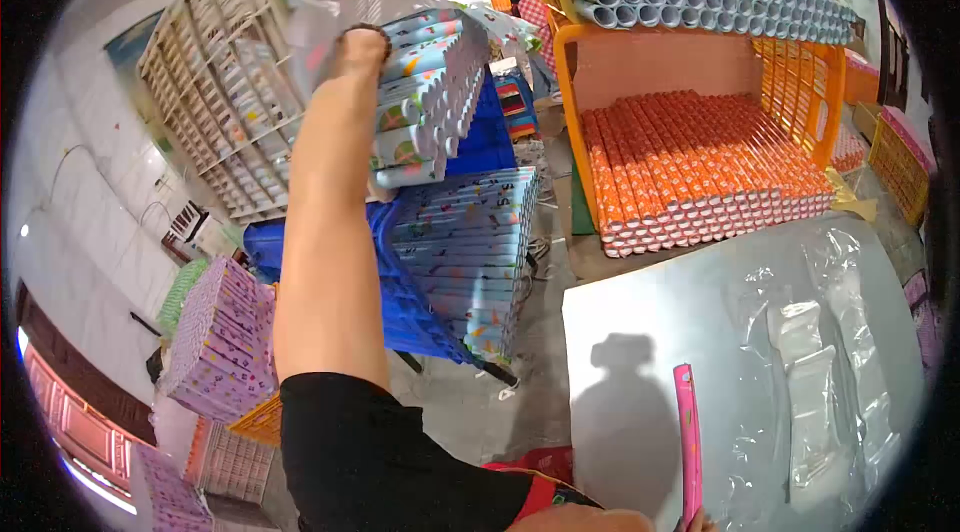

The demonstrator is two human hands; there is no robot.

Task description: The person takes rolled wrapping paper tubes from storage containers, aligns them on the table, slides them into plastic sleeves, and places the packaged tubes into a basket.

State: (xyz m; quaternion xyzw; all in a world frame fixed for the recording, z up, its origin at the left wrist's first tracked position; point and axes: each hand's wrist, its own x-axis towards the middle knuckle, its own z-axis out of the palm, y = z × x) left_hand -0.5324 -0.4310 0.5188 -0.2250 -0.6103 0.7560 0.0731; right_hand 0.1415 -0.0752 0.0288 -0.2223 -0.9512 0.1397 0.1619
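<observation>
Pink gift-wrap roll (687, 442), grasped by the right hand (699, 524).
Left arm (330, 222) extends to light-blue rolls (425, 97), the left hand's grip indiscernible; seemingly a reaching step, next calling for a sure hold.

Pale grey tabletop (615, 307), glossy, with crinkled clear plastic packaging (812, 402) across its right side.

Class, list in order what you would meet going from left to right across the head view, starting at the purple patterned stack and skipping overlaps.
Purple patterned stack → outstretched forearm → lower light-blue rolls → pink roll → clear plastic.
</observation>
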